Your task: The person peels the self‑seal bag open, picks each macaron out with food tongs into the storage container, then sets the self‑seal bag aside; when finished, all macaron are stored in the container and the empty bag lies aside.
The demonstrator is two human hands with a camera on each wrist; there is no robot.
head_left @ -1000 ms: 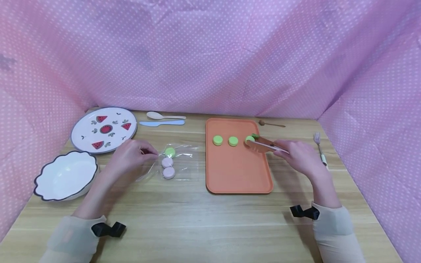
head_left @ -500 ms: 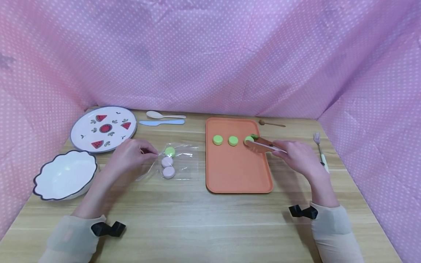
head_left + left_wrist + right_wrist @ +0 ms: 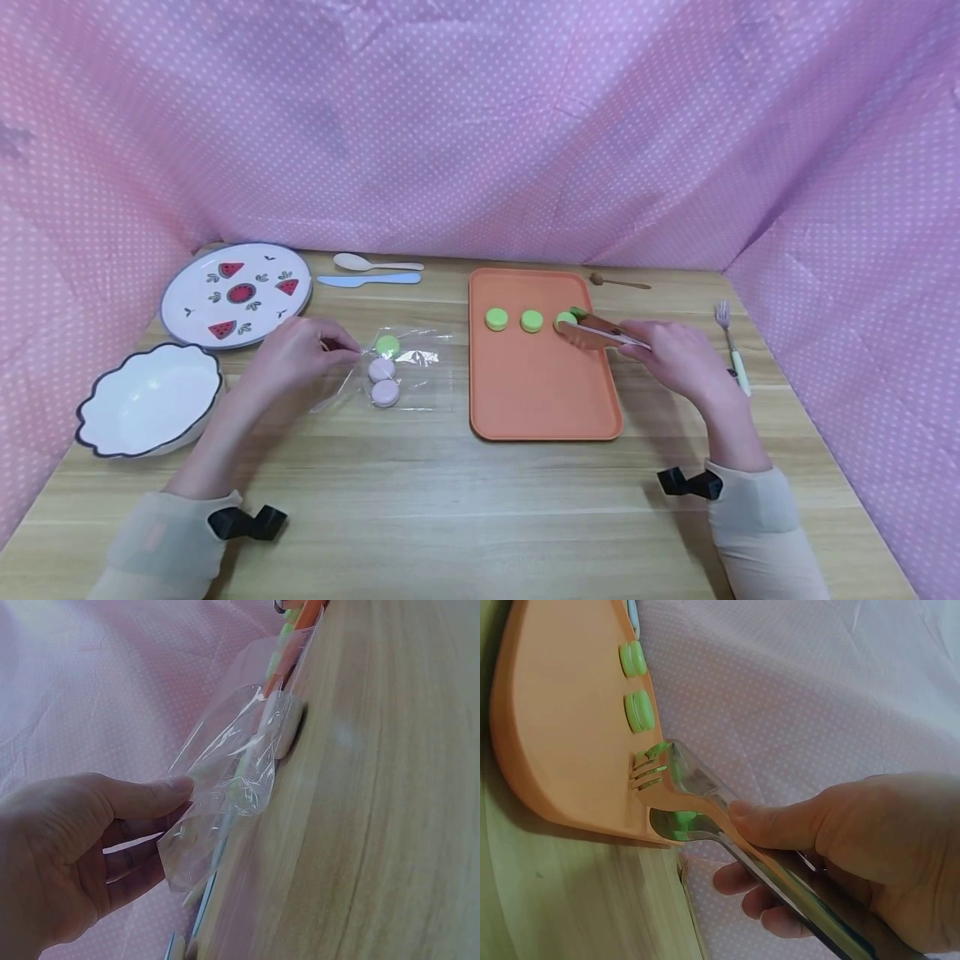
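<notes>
My left hand (image 3: 296, 354) pinches the edge of a clear plastic bag (image 3: 217, 761) between thumb and fingers. Inside the bag, a green macaron (image 3: 387, 347) and two lilac macarons (image 3: 382, 370) lie in a column on the table. In my right hand (image 3: 678, 357) are metal serving tongs (image 3: 718, 814), with one forked end and one rounded end. The tongs' ends stand around a green macaron (image 3: 564, 319) near the right edge of an orange tray (image 3: 540, 400); in the right wrist view the fork partly hides it. Two more green macarons (image 3: 532, 321) sit to its left, in a row.
A watermelon-patterned plate (image 3: 258, 258) and a scalloped white bowl (image 3: 150, 400) stand at left. Behind the bag lie a pale spoon (image 3: 356, 263) and a blue knife (image 3: 367, 280). A small brown dipper (image 3: 618, 283) and a fork (image 3: 729, 337) lie at right.
The tongs and the green macaron at their ends have shifted slightly left on the tray, together with my right hand. My left hand stays in place on the bag.
</notes>
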